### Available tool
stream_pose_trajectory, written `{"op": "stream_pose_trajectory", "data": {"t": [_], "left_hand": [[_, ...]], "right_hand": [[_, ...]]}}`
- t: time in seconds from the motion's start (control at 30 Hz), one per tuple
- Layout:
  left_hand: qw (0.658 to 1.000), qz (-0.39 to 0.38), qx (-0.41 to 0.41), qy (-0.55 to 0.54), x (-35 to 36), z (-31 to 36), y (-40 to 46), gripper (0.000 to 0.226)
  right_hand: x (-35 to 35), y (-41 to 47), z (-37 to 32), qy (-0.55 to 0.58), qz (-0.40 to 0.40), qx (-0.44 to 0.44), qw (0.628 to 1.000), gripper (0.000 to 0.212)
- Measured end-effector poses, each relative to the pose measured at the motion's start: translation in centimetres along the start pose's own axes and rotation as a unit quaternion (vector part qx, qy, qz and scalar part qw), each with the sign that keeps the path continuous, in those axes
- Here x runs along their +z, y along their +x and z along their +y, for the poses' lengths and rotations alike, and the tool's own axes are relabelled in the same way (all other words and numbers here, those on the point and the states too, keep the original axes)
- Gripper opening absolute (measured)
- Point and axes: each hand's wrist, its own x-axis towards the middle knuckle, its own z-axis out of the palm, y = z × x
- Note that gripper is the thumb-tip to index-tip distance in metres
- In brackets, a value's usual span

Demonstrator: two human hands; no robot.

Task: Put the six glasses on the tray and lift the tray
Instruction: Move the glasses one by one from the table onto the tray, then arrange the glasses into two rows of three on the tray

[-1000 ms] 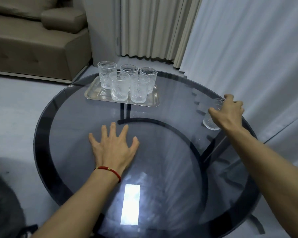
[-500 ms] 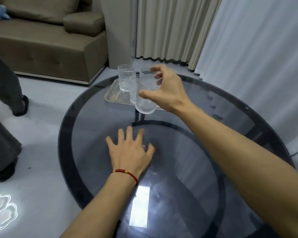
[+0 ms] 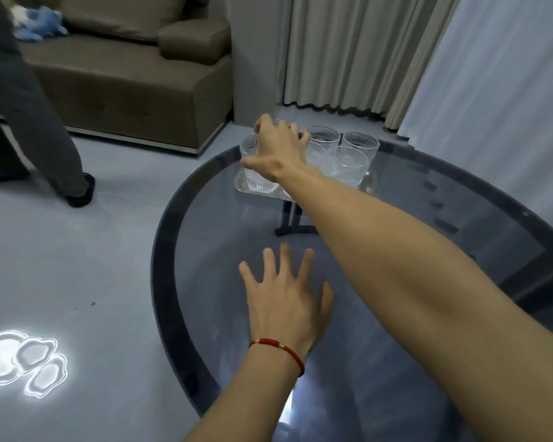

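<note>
Right hand (image 3: 276, 151) reaches across the round glass bench (image 3: 396, 282), its grip closed from above on the rim of a ribbed glass (image 3: 253, 169) at the near-left corner of the metal tray (image 3: 240, 186). Other glasses (image 3: 348, 164) stand on the tray just beside it. Left hand (image 3: 284, 301) lies flat on the bench, fingers spread, holding nothing.

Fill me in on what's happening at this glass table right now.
A person is loading glasses onto a metal tray at the far side of the round glass table. The right hand reaches over the tray, on a glass at its near left corner; whether it grips is unclear. Three more glasses show at the right; others may be hidden. The left hand lies flat on the table. The tray is not lifted.
</note>
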Motion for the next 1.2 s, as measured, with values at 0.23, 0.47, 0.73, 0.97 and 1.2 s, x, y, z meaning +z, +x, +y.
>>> {"op": "stream_pose_trajectory", "data": {"t": [0.23,0.47,0.73,0.97,1.2], "left_hand": [[1.0,-0.003,0.0,0.005,0.0,0.1,0.1,0.064],[1.0,-0.011,-0.011,0.002,-0.1,0.5,0.3,0.065],[1.0,-0.015,-0.015,0.012,-0.1,0.3,0.3,0.066],[0.999,0.012,0.031,0.007,-1.5,1.2,-0.4,0.064],[0.98,-0.011,0.192,-0.059,-3.0,5.2,-3.4,0.052]], "right_hand": [[0.4,-0.6,1.1,-0.008,-0.014,-0.024,1.0,0.054],[1.1,-10.0,7.9,0.039,0.154,-0.11,0.981,0.014],[2.9,-12.9,12.5,0.034,-0.018,-0.026,0.999,0.034],[0.2,-18.8,14.6,0.102,-0.031,-0.034,0.994,0.035],[-6.3,-28.0,16.7,0.128,-0.117,-0.037,0.984,0.055]]}}
